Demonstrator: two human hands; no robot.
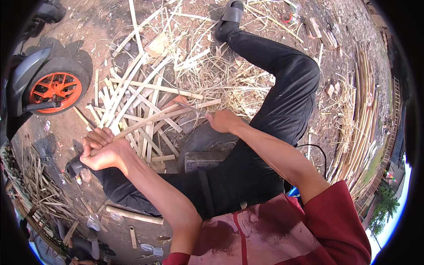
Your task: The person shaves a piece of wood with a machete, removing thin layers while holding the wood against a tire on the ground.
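Two hands: both of mine are on one long bamboo strip (163, 115), one at each end of the stretch I grip.
Left hand: my left hand (102, 150) is clenched in a fist around the lower end of the strip, knuckles up, just above my left knee.
Right hand: my right hand (223, 120) is closed on the same strip farther along, fingers curled over it; whether it also holds a tool I cannot tell.
Bamboo strip: it runs slantwise between my fists, pale and flat, rising from the left hand toward the right, and passes over the heap of cut pieces.
Heap: a pile of split bamboo slats (132, 95) lies crisscrossed on the dirt right behind the strip, with thin shavings (212, 70) tangled beside it.
Legs: I sit in black trousers (282, 101), the right leg stretched out ahead to a dark sandal (232, 12).
Block: a dark grey block (204, 160) sits between my thighs, below the strip.
Wheel: a motorbike wheel with an orange rim (55, 88) stands to my left, well apart from the heap.
Stack: long bamboo slats (360, 119) lie bundled along the right edge.
Shirt: my red shirt (282, 234) fills the lower edge.
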